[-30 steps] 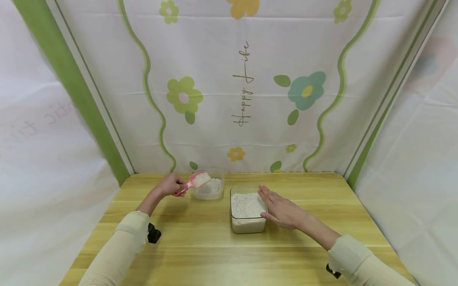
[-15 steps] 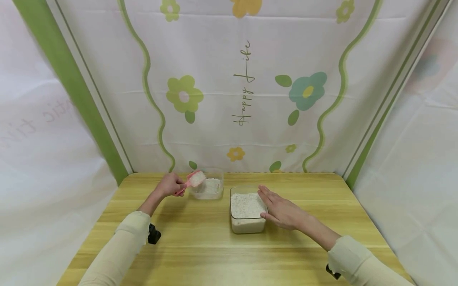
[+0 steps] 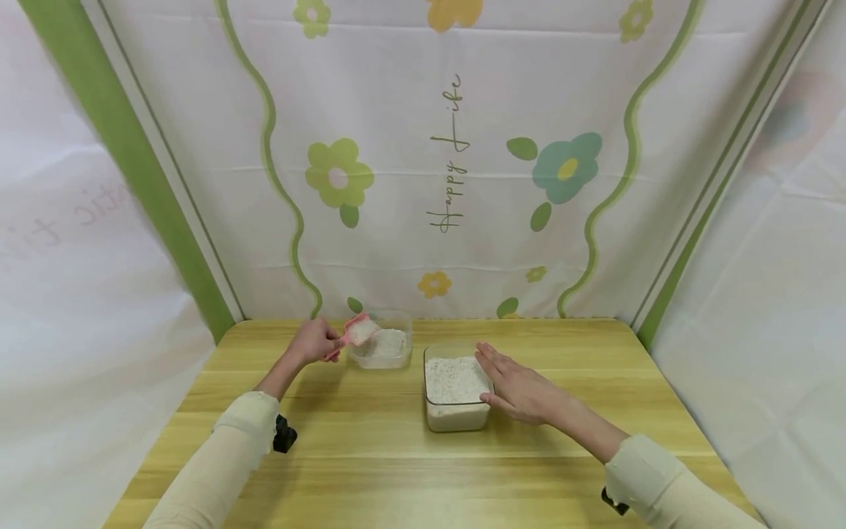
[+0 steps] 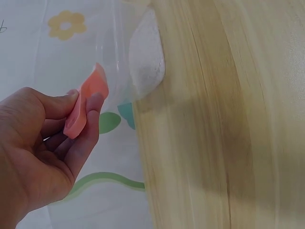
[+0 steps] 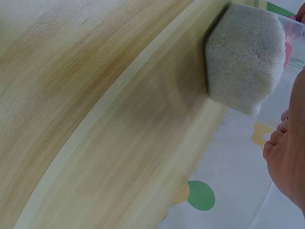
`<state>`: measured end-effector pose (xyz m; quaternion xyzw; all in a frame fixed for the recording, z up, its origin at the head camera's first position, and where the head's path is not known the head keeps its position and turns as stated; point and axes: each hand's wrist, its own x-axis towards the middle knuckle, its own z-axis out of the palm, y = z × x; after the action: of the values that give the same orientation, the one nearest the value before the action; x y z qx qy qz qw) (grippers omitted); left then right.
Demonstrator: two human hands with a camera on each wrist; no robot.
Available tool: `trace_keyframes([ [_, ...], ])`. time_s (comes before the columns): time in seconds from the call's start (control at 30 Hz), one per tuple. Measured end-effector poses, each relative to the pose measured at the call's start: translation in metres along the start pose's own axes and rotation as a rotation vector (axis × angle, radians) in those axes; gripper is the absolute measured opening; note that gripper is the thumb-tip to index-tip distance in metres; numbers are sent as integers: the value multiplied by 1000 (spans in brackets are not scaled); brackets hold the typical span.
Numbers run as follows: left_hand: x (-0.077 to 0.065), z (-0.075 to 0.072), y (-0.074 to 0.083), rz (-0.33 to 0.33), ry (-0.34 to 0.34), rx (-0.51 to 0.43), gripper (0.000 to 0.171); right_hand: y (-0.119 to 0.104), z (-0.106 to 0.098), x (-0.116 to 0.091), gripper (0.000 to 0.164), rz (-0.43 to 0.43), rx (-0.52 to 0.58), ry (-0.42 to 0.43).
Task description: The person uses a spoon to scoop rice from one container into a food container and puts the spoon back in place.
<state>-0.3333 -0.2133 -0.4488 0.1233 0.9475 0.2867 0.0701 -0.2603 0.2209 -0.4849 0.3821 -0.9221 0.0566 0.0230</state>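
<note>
My left hand [image 3: 312, 343] pinches the handle of a small pink scoop [image 4: 88, 98] between thumb and fingers. White grainy stuff lies in the scoop's bowl, which hangs over the left part of a clear plastic container [image 3: 380, 363]. A shallow layer of the same white stuff [image 3: 390, 342] covers that container's bottom. To the right and nearer stands a deeper clear container [image 3: 457, 420], almost full of white grains [image 3: 456, 378]. My right hand [image 3: 522, 387] lies with straight fingers along its right side. In the right wrist view only the edge of that hand shows.
Both containers stand on a wooden table [image 3: 370, 470], the smaller one near its back edge. A white curtain [image 3: 396, 242] printed with flowers hangs right behind. More white cloth [image 3: 86, 242] encloses the left and right sides.
The scoop has shifted slightly left and tilted over the smaller container, still carrying white stuff. My right hand and the fuller container have stayed put.
</note>
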Motion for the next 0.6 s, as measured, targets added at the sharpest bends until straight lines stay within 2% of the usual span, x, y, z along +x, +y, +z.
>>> trace_keyframes([
  [0.27, 0, 7, -4, -19, 29, 32, 28, -1, -1, 1, 74, -10, 2, -7],
  [0.47, 5, 13, -1, 10, 32, 92, 32, 0, 0, -1, 74, -9, 0, -3],
  [0.6, 7, 14, 2, 13, 59, 135, 32, 1, 0, -2, 74, -11, -7, 17],
])
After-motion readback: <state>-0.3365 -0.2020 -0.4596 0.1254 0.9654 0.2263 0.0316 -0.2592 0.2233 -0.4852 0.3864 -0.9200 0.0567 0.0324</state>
